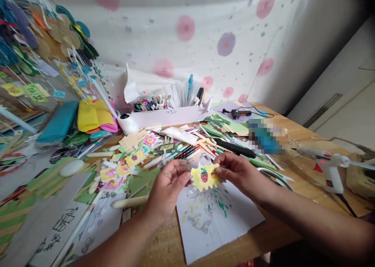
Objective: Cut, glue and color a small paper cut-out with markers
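A small yellow paper piece (206, 177) with jagged edges and a red strawberry drawing is held up between both hands. My left hand (171, 183) pinches its left edge between thumb and fingers. At the right edge, the thumb and fingers of my right hand (231, 171) are closed on the same piece. Below them lies a white sheet (216, 228) marked with green, yellow and grey smears. Several more painted paper pieces (134, 157) lie to the left of my left hand.
A white glue gun (331, 169) with a red light stands at right; a dark one (238, 113) lies farther back. Behind the scraps is a long box (166, 116) with pens. A white stick (130, 201) lies beside my left wrist. Colourful packets (58, 122) sit at back left.
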{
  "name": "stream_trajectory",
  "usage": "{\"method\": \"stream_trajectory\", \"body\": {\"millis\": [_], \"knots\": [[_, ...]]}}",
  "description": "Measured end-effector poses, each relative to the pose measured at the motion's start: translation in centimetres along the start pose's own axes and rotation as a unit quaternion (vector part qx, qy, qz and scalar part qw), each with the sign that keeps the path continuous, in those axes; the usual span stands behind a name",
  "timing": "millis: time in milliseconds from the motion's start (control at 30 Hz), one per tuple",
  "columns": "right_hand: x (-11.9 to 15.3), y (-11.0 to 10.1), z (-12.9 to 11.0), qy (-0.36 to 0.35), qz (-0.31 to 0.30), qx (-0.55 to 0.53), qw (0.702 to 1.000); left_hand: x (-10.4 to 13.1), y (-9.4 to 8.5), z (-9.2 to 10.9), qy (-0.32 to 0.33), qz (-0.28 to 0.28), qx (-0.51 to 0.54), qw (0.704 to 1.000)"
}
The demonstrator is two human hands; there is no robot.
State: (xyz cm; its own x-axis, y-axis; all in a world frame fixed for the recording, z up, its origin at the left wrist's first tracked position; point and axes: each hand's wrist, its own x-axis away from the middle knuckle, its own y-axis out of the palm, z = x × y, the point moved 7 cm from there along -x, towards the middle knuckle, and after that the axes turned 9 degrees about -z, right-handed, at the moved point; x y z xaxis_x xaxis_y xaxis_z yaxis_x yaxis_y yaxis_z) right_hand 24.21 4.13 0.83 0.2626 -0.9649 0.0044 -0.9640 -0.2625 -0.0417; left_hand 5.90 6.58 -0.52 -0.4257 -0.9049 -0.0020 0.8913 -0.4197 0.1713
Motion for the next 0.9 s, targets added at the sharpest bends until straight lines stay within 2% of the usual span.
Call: {"method": "stream_trajectory", "body": {"millis": [333,533,900], "knots": [[0.5,0.5,-0.7,0.036,-0.008,-0.023,0.999,0.5,0.8,-0.6,-0.011,-0.050,-0.026,0.998],[1.0,0.1,-1.6,0.015,0.005,-0.056,0.998,0.7,0.5,-0.8,-0.022,-0.024,-0.017,0.999],[2.0,-0.6,-1.3,0.019,0.004,-0.011,1.000,0.9,0.2,-1.0,-0.011,-0.003,-0.047,0.999]]}}
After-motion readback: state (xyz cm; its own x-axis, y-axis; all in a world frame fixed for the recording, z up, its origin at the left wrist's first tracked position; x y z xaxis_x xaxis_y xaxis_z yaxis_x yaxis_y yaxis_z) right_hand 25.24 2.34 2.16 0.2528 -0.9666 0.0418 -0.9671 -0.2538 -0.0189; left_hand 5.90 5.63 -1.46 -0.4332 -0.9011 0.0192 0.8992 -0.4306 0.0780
